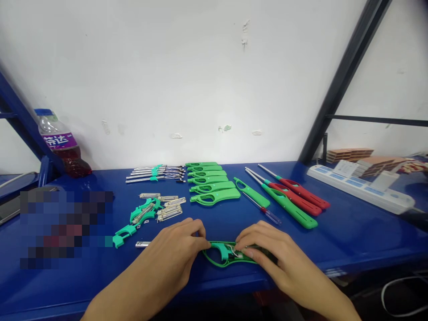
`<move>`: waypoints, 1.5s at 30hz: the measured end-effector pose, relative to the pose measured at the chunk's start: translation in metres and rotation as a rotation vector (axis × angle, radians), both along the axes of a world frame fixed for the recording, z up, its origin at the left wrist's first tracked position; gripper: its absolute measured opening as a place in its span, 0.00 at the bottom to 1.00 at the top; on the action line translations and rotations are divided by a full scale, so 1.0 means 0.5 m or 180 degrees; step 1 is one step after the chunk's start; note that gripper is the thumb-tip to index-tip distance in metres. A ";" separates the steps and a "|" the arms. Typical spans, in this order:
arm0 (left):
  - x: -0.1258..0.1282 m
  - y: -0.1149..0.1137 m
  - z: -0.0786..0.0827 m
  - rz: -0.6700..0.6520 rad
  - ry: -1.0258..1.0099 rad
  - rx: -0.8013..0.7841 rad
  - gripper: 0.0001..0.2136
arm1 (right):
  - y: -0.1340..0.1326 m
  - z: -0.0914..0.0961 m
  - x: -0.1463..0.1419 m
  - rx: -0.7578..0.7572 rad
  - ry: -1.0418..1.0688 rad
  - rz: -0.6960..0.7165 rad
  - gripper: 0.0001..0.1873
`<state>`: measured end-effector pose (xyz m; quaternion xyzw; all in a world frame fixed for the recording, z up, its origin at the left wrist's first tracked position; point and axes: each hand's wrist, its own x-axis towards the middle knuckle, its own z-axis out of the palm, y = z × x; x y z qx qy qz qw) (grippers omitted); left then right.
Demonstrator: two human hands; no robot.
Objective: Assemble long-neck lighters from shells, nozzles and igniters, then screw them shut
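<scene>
An opened green lighter casing (214, 263) lies near the front edge of the table, its inner parts exposed. A teal trigger (222, 250) and thin wires (233, 251) show inside it. My left hand (179, 247) pinches the casing at its neck; a metal tube (143, 244) sticks out to the left beyond that hand. My right hand (270, 249) grips the handle end, with thumb and fingers bent over the wires and the fuel part. These fingers hide much of the handle's inside.
Behind my hands lie clear fuel tanks (170, 209), teal triggers (125, 234), metal tubes with wires (155, 173) and stacked green casings (214, 196). To the right are a screwdriver (272, 217), finished-looking red lighters (301, 200) and a power strip (361, 189). A bottle (62, 145) stands left on the blue table (351, 236).
</scene>
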<state>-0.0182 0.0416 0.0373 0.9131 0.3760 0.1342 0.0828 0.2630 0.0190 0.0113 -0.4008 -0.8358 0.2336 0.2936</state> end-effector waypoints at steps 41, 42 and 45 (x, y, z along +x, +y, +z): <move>0.001 0.001 0.005 0.0017 0.0028 -0.0051 0.23 | -0.003 -0.003 0.002 -0.0005 0.0112 -0.0094 0.12; 0.002 0.001 0.007 0.0029 0.0031 -0.0058 0.23 | -0.003 -0.003 0.002 -0.0004 0.0114 -0.0109 0.12; 0.003 -0.001 0.010 0.0053 0.0029 -0.0102 0.22 | -0.003 -0.003 0.001 -0.0010 0.0142 -0.0112 0.12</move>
